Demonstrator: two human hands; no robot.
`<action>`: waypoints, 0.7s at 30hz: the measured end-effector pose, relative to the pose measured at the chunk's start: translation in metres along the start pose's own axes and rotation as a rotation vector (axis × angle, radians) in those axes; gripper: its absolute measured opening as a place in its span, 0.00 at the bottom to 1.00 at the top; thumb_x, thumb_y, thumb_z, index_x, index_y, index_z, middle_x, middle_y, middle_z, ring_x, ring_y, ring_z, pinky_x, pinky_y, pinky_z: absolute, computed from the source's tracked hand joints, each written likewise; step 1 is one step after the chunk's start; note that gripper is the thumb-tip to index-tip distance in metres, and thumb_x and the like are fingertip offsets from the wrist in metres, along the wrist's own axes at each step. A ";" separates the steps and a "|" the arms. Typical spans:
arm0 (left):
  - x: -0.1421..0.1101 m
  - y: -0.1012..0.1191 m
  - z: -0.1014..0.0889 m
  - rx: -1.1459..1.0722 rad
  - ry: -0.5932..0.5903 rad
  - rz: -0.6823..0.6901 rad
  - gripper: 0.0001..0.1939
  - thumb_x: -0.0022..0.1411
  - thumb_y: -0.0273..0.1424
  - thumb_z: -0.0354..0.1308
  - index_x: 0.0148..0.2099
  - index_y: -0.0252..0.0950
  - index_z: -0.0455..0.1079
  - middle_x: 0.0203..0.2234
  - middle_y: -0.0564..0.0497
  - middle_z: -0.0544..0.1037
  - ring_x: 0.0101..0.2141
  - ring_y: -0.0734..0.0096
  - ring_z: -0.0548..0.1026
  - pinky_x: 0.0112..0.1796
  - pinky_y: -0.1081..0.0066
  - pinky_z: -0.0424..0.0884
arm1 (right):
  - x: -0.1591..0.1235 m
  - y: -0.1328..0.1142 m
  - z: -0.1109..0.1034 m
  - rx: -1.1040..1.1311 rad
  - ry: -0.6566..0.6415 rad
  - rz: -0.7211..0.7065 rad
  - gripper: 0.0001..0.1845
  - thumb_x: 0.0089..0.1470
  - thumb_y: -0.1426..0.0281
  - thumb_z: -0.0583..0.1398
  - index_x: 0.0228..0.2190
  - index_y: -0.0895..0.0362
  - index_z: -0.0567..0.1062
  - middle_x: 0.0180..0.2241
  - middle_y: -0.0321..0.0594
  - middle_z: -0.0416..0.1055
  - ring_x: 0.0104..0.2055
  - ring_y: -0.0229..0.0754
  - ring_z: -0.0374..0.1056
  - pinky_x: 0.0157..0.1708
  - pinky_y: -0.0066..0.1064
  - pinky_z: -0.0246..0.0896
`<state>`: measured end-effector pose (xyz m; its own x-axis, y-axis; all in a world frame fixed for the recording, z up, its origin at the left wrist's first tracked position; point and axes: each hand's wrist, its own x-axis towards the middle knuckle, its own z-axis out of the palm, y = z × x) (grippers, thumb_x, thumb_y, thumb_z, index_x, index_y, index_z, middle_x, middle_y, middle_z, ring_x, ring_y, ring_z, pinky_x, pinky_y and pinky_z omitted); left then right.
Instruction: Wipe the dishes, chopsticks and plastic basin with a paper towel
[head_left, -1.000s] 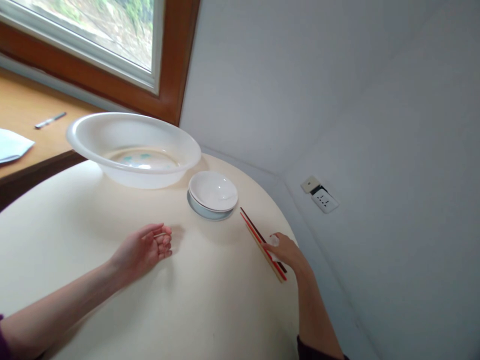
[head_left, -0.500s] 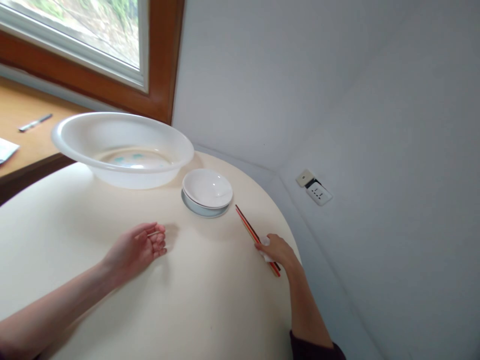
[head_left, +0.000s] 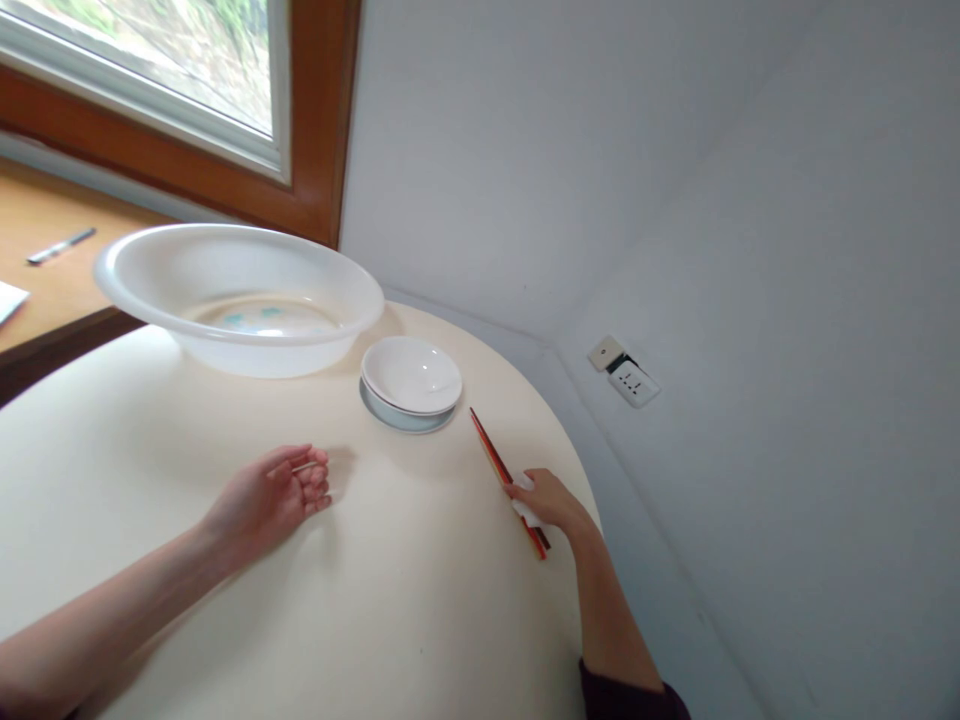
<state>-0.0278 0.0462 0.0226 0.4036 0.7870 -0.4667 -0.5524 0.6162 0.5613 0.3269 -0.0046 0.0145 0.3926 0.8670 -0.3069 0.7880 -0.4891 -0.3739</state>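
The right hand (head_left: 553,499), a little right of the centre of the frame, pinches a bundle of chopsticks (head_left: 489,446), with a soft white tissue (head_left: 526,513) between; whether it is paper or cloth I cannot tell. Its thumb and forefinger come near to each other over the bundle, while the remaining fingers are mostly hidden.

The long axis of the chopsticks goes slantwise, from the thinner tips at the upper left to the thicker ends at the lower right, and the grip is nearer to the thicker ends. Brown, red and pale yellowish colours show in the bundle. The hand comes to it from the right side, so the tips point away from the person, towards the right edge of the stacked white dishes (head_left: 411,373). The tips are near these dishes but do not touch them. If the bundle rests on the counter (head_left: 420,610) or is slightly raised, I cannot tell.

The left hand (head_left: 274,500) is in the left half of the frame, well apart from the chopsticks. It is loosely half curled, its fingers pointing right, and I see nothing held in it. Clearly the right hand is the nearer one. Behind, at the upper left, stands a wide whitish basin (head_left: 277,337), just beside the dishes.
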 end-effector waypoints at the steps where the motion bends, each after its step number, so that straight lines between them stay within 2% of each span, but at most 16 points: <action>1: 0.000 0.000 0.000 0.000 0.001 0.000 0.14 0.58 0.23 0.47 0.24 0.29 0.69 0.17 0.50 0.66 0.19 0.75 0.66 0.24 0.72 0.69 | 0.000 0.000 0.000 0.022 -0.015 -0.006 0.12 0.49 0.65 0.59 0.21 0.59 0.69 0.21 0.40 0.69 0.22 0.37 0.64 0.23 0.27 0.55; 5: -0.001 0.001 0.002 -0.008 0.017 -0.002 0.14 0.59 0.23 0.47 0.24 0.29 0.69 0.17 0.50 0.66 0.18 0.75 0.66 0.23 0.72 0.69 | -0.010 -0.001 -0.011 0.107 -0.075 -0.043 0.14 0.51 0.65 0.55 0.18 0.58 0.64 0.17 0.34 0.62 0.19 0.34 0.58 0.20 0.26 0.51; 8: 0.000 0.000 0.002 -0.010 0.001 -0.004 0.14 0.59 0.23 0.47 0.24 0.29 0.69 0.17 0.50 0.67 0.19 0.76 0.67 0.24 0.73 0.69 | -0.031 -0.006 -0.029 0.237 -0.044 -0.121 0.17 0.52 0.60 0.54 0.18 0.56 0.59 0.16 0.28 0.54 0.18 0.31 0.51 0.18 0.24 0.46; 11: 0.000 -0.006 0.000 0.061 -0.091 0.004 0.12 0.58 0.22 0.50 0.25 0.30 0.70 0.18 0.50 0.68 0.20 0.76 0.68 0.26 0.74 0.70 | -0.058 -0.023 -0.044 0.501 0.009 -0.297 0.21 0.47 0.53 0.57 0.19 0.55 0.58 0.17 0.27 0.50 0.18 0.30 0.47 0.18 0.24 0.43; 13: -0.001 -0.010 -0.002 0.161 -0.203 0.008 0.10 0.57 0.23 0.53 0.25 0.30 0.71 0.19 0.50 0.69 0.22 0.75 0.69 0.28 0.74 0.71 | -0.075 -0.044 -0.044 0.583 -0.040 -0.392 0.22 0.46 0.52 0.58 0.20 0.56 0.60 0.17 0.28 0.52 0.18 0.30 0.47 0.18 0.23 0.43; 15: -0.003 -0.013 -0.003 0.270 -0.313 -0.007 0.07 0.57 0.26 0.56 0.27 0.30 0.72 0.21 0.50 0.71 0.24 0.73 0.71 0.30 0.73 0.71 | -0.087 -0.071 -0.033 0.619 -0.152 -0.469 0.21 0.47 0.52 0.58 0.22 0.57 0.63 0.18 0.29 0.54 0.19 0.30 0.49 0.18 0.23 0.44; 17: -0.006 -0.016 -0.005 0.354 -0.393 -0.034 0.06 0.56 0.29 0.58 0.32 0.31 0.74 0.24 0.49 0.73 0.27 0.71 0.73 0.34 0.71 0.72 | -0.094 -0.098 -0.011 0.636 -0.275 -0.517 0.19 0.47 0.54 0.59 0.23 0.57 0.64 0.19 0.29 0.55 0.19 0.30 0.50 0.18 0.23 0.45; 18: -0.007 -0.017 -0.005 0.382 -0.427 -0.053 0.07 0.56 0.31 0.59 0.35 0.31 0.74 0.26 0.48 0.74 0.29 0.69 0.74 0.37 0.69 0.72 | -0.095 -0.110 0.001 0.637 -0.283 -0.536 0.18 0.47 0.55 0.59 0.22 0.57 0.63 0.18 0.29 0.54 0.19 0.30 0.50 0.18 0.23 0.45; 21: -0.013 -0.020 -0.004 0.428 -0.514 -0.122 0.14 0.55 0.35 0.60 0.43 0.34 0.73 0.35 0.46 0.76 0.36 0.63 0.76 0.44 0.63 0.69 | -0.093 -0.137 0.037 0.703 -0.192 -0.550 0.16 0.49 0.60 0.58 0.20 0.57 0.61 0.18 0.28 0.53 0.20 0.30 0.49 0.18 0.23 0.45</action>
<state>-0.0250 0.0241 0.0149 0.7984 0.5608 -0.2192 -0.1865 0.5765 0.7956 0.1653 -0.0219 0.0616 -0.0884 0.9951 -0.0445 0.3450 -0.0113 -0.9385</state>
